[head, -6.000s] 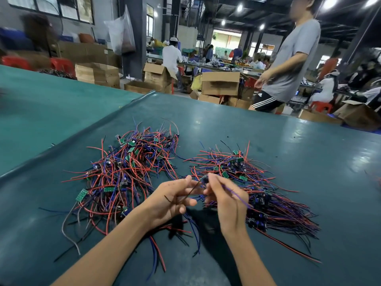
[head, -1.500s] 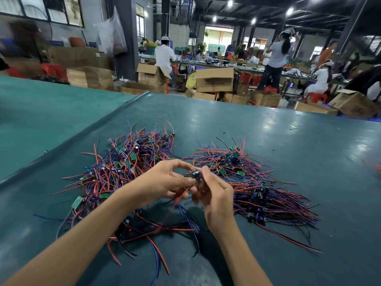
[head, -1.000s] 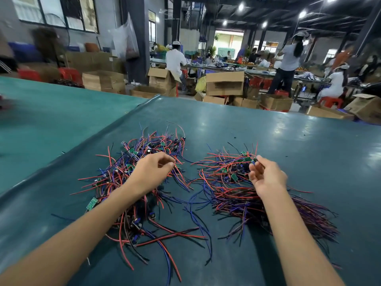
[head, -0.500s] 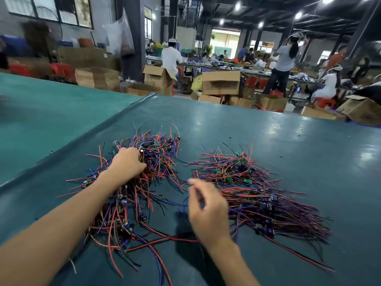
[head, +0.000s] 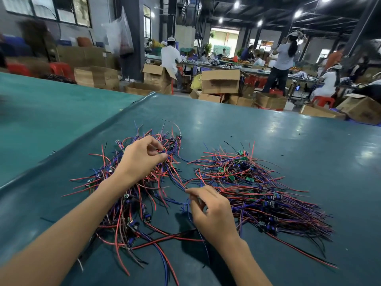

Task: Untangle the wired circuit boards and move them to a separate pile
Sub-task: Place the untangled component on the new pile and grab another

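Two heaps of small green circuit boards with red, blue and black wires lie on the dark teal table [head: 278, 141]. The tangled pile [head: 132, 195] is on the left, the sorted pile [head: 257, 186] on the right. My left hand [head: 140, 159] rests on top of the tangled pile, thumb and fingers pinched on wires near its far end. My right hand [head: 212, 211] hovers low between the two piles, fingertips closed on thin wires that run up toward the left pile.
A lighter green table [head: 41, 120] adjoins on the left along a raised seam. Beyond the far edge stand cardboard boxes [head: 220, 81], red stools and several people working at long benches.
My left hand has slid to the far end of the tangled pile and pinched wires there. My right hand stayed between the piles and closed on thin wires.
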Motion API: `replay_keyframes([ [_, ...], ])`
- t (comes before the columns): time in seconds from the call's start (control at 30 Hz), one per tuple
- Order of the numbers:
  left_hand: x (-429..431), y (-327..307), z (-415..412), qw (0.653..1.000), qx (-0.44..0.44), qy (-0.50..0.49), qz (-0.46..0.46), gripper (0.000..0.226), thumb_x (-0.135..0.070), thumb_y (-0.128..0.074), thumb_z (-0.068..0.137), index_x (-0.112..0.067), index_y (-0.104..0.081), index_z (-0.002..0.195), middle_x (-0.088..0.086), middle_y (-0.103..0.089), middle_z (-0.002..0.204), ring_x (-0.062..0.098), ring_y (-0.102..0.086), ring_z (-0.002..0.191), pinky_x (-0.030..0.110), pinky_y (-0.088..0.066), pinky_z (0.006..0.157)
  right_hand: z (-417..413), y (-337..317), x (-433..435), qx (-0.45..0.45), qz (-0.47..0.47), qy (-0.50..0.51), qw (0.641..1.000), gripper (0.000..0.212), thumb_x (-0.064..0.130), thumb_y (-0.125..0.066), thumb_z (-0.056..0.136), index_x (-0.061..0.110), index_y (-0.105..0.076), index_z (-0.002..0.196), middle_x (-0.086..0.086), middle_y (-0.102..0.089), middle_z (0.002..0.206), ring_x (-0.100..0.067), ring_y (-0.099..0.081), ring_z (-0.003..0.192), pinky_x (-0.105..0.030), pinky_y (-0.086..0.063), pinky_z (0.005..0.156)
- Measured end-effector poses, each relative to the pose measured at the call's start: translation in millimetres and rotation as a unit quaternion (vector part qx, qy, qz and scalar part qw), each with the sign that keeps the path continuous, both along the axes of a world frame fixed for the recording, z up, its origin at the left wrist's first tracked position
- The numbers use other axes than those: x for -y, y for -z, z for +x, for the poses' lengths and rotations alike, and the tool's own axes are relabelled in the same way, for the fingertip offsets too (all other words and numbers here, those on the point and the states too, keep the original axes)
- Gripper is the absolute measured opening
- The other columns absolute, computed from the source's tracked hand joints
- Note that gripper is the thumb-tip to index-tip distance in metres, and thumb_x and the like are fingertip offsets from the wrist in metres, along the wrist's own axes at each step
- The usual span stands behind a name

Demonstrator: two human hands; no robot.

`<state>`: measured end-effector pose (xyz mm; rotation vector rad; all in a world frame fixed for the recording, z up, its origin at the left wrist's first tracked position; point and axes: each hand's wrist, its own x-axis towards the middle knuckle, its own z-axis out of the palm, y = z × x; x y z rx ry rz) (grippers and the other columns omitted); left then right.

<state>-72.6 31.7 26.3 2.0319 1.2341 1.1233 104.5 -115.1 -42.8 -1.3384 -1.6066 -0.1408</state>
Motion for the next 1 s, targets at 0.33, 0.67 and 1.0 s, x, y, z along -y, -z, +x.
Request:
replay_keyframes([
  [0.33,47.5,-8.5,31.7,0.728,0.521,0.305,-0.325,0.047,0.011,-0.063,0.074,-0.011,-0.061,0.115,0.005,-0.064,0.093,0.023,-0.072,0.087,0.031,-0.06,0.075,-3.0,-3.3,-1.8,-0.3,-0.079,-0.064,0.948,0.015,0.016,-0.066,0.089,0.025,-0.077,0.095,0.002,-0.074,0.079,-0.01,-0.061,0.058,-0.029,-0.051,0.058],
  [0.67,55.6,28.7,48.9,0.653,0.613,0.284,-0.344,0.057,0.013,-0.055,0.082,-0.004,-0.055,0.136,0.02,-0.068,0.125,0.03,-0.07,0.11,0.03,-0.06,0.083,2.7,-12.7,-0.1,-0.456,-0.105,-0.076,0.88,0.01,0.021,-0.067,0.096,0.022,-0.075,0.089,-0.01,-0.074,0.076,-0.02,-0.061,0.057,-0.024,-0.039,0.039],
  [1.0,73.2,47.3,51.5,0.887,0.334,0.3,-0.11,0.024,-0.005,-0.073,0.088,-0.011,-0.073,0.112,0.008,-0.075,0.108,0.017,-0.07,0.09,0.026,-0.055,0.08,-0.7,-17.0,-2.9,-0.483,-0.098,-0.161,0.855,0.032,0.027,-0.071,0.085,0.019,-0.075,0.116,-0.005,-0.073,0.081,-0.017,-0.062,0.062,-0.024,-0.049,0.046],
])
